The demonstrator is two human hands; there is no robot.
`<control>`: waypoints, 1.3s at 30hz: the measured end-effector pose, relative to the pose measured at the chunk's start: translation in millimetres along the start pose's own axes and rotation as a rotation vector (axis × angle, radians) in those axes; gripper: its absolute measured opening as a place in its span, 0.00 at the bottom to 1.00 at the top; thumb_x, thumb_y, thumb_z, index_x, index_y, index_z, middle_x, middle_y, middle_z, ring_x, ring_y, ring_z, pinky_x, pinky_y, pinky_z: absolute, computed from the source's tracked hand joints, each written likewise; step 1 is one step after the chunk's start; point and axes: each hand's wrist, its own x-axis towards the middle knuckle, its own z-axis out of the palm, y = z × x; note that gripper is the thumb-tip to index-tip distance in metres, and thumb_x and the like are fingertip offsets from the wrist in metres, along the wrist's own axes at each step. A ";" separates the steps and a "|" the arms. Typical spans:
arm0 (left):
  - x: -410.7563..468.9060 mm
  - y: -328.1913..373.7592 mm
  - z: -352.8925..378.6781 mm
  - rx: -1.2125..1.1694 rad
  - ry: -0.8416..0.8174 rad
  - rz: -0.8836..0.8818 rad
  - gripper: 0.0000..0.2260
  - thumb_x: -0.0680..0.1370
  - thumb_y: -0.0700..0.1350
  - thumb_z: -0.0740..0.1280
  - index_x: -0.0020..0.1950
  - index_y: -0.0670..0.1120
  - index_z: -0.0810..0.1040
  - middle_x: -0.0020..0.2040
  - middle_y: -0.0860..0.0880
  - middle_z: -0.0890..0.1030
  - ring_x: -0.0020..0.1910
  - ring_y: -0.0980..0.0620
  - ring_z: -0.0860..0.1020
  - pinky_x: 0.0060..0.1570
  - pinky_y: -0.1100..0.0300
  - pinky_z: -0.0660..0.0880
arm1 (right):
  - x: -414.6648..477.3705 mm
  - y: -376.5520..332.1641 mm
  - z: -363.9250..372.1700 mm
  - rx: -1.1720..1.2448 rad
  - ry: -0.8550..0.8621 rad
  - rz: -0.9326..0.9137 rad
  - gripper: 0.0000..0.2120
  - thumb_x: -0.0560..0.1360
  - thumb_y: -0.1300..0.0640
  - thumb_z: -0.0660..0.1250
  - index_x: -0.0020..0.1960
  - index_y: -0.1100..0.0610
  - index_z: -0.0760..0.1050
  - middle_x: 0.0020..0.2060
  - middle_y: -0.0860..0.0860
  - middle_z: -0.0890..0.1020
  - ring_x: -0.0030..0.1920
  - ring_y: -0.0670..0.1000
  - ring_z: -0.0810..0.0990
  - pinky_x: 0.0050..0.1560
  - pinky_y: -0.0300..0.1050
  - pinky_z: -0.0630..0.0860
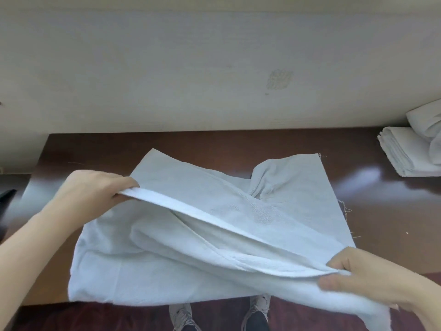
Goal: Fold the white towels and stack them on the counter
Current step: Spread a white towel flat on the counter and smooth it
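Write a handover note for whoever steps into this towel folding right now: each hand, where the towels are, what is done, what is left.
Left hand pinches the left end of the raised fold of the towel; right hand pinches the near right end.
It lies half folded on the counter, far right corner rumpled.
Done: folded stack at the counter's right end, a bunched towel against it.
Left: finish this fold, stack it; probably fold the bunched one too.

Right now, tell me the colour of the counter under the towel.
The counter is glossy dark reddish-brown, clearest in the head view.
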 end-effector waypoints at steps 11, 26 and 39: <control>100.3 10.7 85.3 0.122 -0.694 -0.123 0.10 0.82 0.60 0.60 0.48 0.57 0.74 0.81 0.58 0.42 0.76 0.52 0.55 0.47 0.56 0.73 | 85.0 20.9 -11.8 -0.049 0.163 0.154 0.30 0.66 0.34 0.72 0.31 0.57 0.62 0.32 0.48 0.64 0.32 0.57 0.62 0.33 0.52 0.62; 88.7 -6.3 91.4 -0.001 -0.326 0.122 0.08 0.73 0.55 0.76 0.44 0.52 0.86 0.51 0.54 0.75 0.41 0.54 0.69 0.41 0.61 0.64 | 63.2 26.2 -12.4 -0.286 0.448 -0.078 0.33 0.62 0.21 0.61 0.35 0.52 0.76 0.43 0.41 0.70 0.39 0.45 0.72 0.36 0.41 0.65; 68.0 -5.5 65.3 -0.229 -0.167 0.079 0.12 0.69 0.60 0.73 0.31 0.55 0.78 0.30 0.66 0.73 0.38 0.53 0.73 0.32 0.55 0.74 | 71.7 29.1 5.4 0.243 0.189 -0.078 0.19 0.68 0.41 0.75 0.29 0.54 0.79 0.50 0.39 0.79 0.44 0.41 0.79 0.44 0.33 0.69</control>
